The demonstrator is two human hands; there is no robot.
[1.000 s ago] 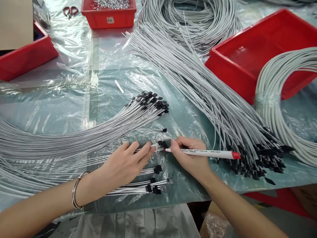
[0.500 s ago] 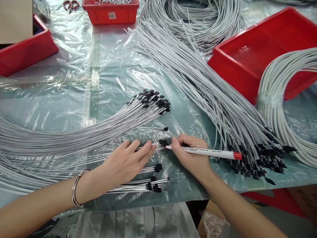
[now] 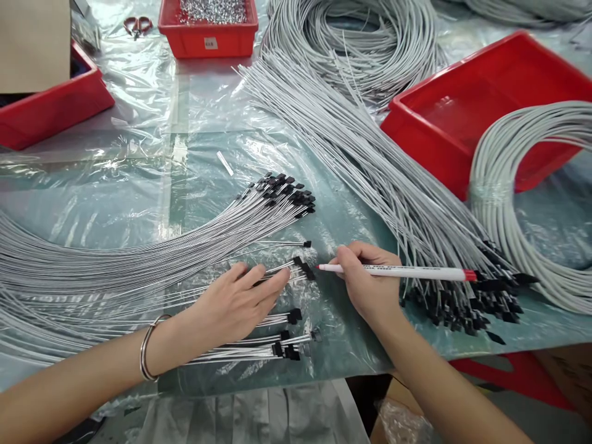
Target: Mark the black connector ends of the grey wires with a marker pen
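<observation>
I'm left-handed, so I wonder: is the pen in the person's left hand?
No, the right hand holds the pen, while the left hand lies over thin cables.

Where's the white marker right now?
In the head view, the white marker is right of centre, held in the right hand, its red tip pointing left, close to the black cable ends beside the left hand.

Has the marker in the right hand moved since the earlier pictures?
Yes. Judged against the lone black connector, the marker has shifted right and slightly up in the view.
</observation>
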